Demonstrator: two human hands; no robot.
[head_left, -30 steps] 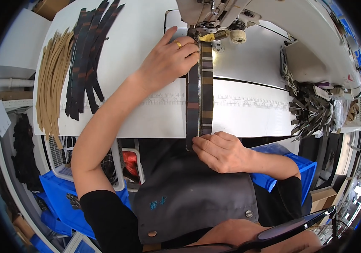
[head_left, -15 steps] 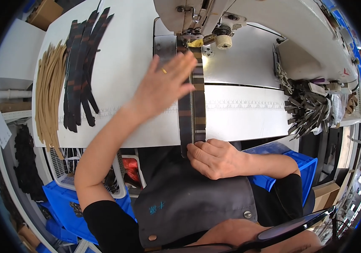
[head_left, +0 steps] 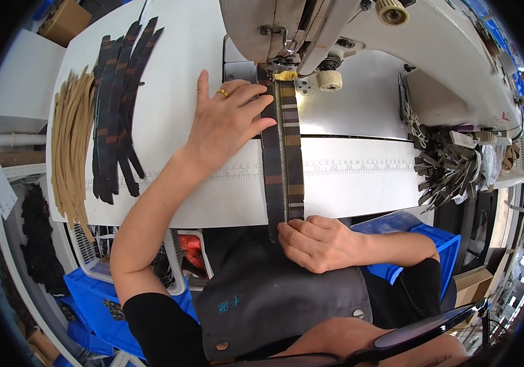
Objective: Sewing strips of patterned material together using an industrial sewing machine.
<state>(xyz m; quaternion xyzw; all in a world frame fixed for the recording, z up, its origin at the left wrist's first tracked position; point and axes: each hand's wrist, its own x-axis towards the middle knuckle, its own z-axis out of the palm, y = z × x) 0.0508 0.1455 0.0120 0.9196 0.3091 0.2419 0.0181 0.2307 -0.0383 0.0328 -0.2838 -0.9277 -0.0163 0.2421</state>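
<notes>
A long zipper [head_left: 284, 162] with dark fabric strips along it runs from under the sewing machine's presser foot [head_left: 279, 68] toward me, past the table's front edge. The strip on its right is striped brown, grey and black. My left hand [head_left: 228, 119] lies flat with fingers spread, fingertips on the dark fabric at the zipper's left, just in front of the foot. At the near end, my right hand [head_left: 317, 243] pinches the zipper and its fabric between thumb and curled fingers.
On the table's left lie tan strips [head_left: 71, 147] and dark striped strips [head_left: 112, 110]. The sewing machine [head_left: 433, 37] arches over the right side. Dark scraps [head_left: 452, 165] are heaped at the right edge. A ruler scale [head_left: 360, 165] crosses the table. Blue bins [head_left: 442, 244] stand below.
My left hand, blurred above the zipper before, has shifted slightly left and come to rest on the fabric's left edge. My right hand keeps its pinch. The whole view has shifted slightly.
</notes>
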